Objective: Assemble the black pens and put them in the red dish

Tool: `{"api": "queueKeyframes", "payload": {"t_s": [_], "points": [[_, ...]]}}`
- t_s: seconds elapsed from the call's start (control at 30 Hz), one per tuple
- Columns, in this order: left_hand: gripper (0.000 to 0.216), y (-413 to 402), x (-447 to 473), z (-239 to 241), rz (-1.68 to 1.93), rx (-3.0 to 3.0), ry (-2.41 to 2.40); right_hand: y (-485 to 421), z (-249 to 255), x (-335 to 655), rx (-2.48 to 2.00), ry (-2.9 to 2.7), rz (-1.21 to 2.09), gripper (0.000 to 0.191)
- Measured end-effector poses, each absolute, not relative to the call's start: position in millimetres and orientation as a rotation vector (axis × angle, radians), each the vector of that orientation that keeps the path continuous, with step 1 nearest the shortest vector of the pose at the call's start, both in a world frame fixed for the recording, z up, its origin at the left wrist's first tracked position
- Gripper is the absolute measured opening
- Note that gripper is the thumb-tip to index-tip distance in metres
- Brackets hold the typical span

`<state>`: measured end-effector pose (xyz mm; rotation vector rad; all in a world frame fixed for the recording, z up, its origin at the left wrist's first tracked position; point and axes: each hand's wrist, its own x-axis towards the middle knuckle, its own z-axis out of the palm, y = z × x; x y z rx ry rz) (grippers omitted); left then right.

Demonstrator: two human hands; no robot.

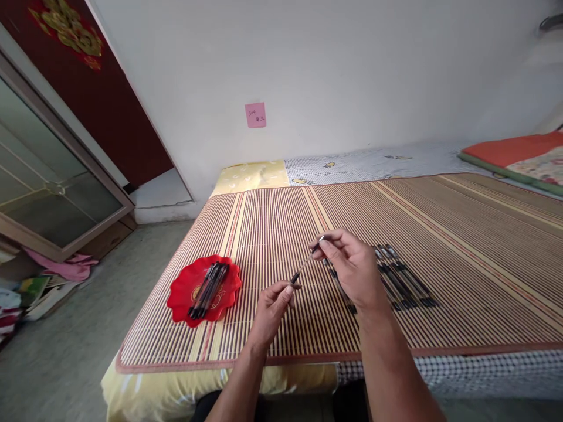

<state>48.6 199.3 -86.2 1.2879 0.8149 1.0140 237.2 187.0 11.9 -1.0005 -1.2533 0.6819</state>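
Observation:
My left hand [273,306] pinches the lower dark end of a thin pen part [305,268]. My right hand [347,264] pinches its upper end near the tip. The part slants between both hands, held above the striped bamboo mat [272,228]. A row of several black pens [402,278] lies on the mat just right of my right hand, partly hidden behind it. To the left of my left hand sits a red scalloped plate [180,293] holding several black pens [208,289].
The mat covers a bed with yellow and checked sheets. An orange folded blanket [514,152] lies at the far right. A pink note [255,114] is stuck on the white wall. A glass door [44,176] and clutter on the floor are at left.

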Motion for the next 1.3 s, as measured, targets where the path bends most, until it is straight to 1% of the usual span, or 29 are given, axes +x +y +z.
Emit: {"api": "queueKeyframes", "payload": {"t_s": [0.2, 0.33, 0.5, 0.63, 0.83, 1.0, 1.13, 1.3], "points": [[0.045, 196, 50, -85, 0.943, 1.250, 0.739, 195, 3, 235, -0.986, -1.287, 0.866, 0.015], [0.047, 193, 52, -83, 0.930, 1.217, 0.712, 200, -5, 238, -1.025, -1.437, 0.987, 0.014], [0.047, 193, 52, -82, 0.963, 1.154, 0.664, 205, -14, 248, -1.132, -1.393, 0.948, 0.024], [0.044, 192, 54, -83, 0.989, 1.102, 0.614, 208, -19, 246, -1.125, -1.357, 0.965, 0.026], [0.038, 190, 56, -81, 0.991, 1.069, 0.576, 209, -21, 235, -1.064, -1.392, 1.061, 0.025], [0.041, 187, 57, -79, 0.976, 1.075, 0.579, 209, -20, 232, -1.057, -1.423, 1.125, 0.017], [0.039, 187, 57, -77, 0.969, 1.066, 0.572, 210, -21, 231, -1.053, -1.426, 1.118, 0.012], [0.036, 187, 57, -76, 0.958, 1.031, 0.552, 212, -26, 232, -1.056, -1.454, 1.084, 0.012]]}}
